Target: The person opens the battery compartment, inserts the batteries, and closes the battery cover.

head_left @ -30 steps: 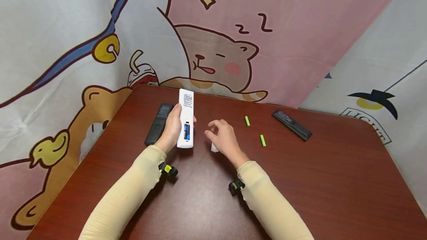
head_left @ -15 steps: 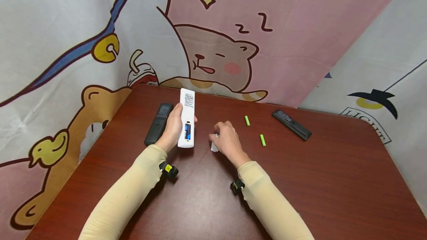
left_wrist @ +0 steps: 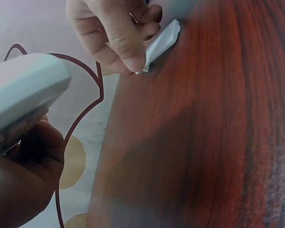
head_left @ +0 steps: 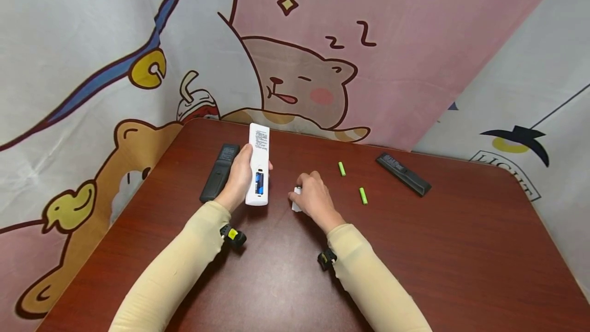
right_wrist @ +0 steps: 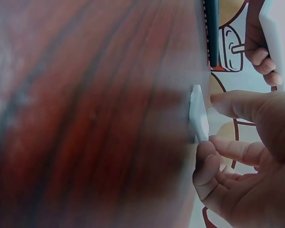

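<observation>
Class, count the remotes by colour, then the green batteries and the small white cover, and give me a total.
White remote: 1
Black remotes: 2
Green batteries: 2
White cover: 1
Total: 6

In the head view we see bright, fairly even light, a pale glare on the table and dark shadows beside the sleeves; the print on the white remote is too small for us to read. In the left wrist view we find dimmer light, with the left hand deep in shade. In the right wrist view, we get blurred wood grain
</observation>
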The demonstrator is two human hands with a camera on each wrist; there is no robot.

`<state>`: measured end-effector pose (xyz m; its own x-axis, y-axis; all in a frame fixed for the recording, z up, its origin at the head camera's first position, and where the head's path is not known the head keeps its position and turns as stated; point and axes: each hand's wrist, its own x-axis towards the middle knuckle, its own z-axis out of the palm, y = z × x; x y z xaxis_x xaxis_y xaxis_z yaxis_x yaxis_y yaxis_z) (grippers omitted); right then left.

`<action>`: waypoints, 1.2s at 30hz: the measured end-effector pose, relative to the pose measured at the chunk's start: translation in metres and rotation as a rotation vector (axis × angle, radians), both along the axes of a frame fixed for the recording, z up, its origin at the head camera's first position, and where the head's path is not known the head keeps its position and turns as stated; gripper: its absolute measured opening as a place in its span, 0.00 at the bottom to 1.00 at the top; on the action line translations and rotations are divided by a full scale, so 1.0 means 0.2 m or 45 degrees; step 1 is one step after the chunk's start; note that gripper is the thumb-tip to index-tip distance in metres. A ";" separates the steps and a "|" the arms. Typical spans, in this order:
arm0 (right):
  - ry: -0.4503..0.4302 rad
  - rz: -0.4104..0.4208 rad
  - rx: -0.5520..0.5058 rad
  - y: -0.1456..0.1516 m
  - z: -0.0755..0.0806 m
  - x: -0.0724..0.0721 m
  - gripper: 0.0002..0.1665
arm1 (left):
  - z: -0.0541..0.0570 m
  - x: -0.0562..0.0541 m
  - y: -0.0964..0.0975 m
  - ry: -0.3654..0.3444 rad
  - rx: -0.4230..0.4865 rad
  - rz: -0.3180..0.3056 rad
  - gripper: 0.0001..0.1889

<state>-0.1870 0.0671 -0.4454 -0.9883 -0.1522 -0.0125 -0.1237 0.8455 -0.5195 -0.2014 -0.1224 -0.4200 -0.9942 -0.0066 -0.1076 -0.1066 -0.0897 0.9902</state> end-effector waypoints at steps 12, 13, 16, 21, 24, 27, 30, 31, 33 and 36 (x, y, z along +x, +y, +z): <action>-0.037 0.020 0.090 -0.01 -0.01 0.00 0.18 | -0.02 0.00 0.00 0.003 -0.027 -0.014 0.27; -0.042 0.019 0.089 -0.01 -0.01 0.00 0.18 | -0.02 0.00 0.00 0.003 -0.031 -0.015 0.27; -0.062 0.017 0.088 -0.02 0.00 -0.01 0.18 | -0.01 0.00 0.00 0.002 -0.037 -0.014 0.27; -0.062 0.021 0.088 -0.01 0.00 -0.01 0.18 | -0.02 0.00 0.00 -0.002 -0.027 -0.012 0.27; -0.036 0.023 0.077 -0.01 0.00 -0.02 0.17 | -0.02 0.00 0.00 -0.006 -0.019 -0.004 0.27; -0.016 0.017 0.046 0.00 0.01 -0.02 0.16 | -0.03 0.00 0.00 -0.006 -0.017 -0.003 0.27; -0.003 0.015 0.008 0.01 0.02 -0.02 0.16 | -0.02 0.00 0.00 0.001 -0.023 -0.014 0.27; -0.002 0.016 -0.004 0.01 0.02 -0.02 0.16 | -0.02 0.00 0.00 0.004 -0.023 -0.017 0.27; -0.001 0.019 -0.027 0.01 0.02 -0.01 0.15 | -0.02 0.00 0.00 0.010 -0.016 -0.018 0.27; -0.003 0.015 -0.071 0.00 0.03 -0.01 0.15 | -0.02 0.00 0.00 0.017 -0.013 -0.018 0.27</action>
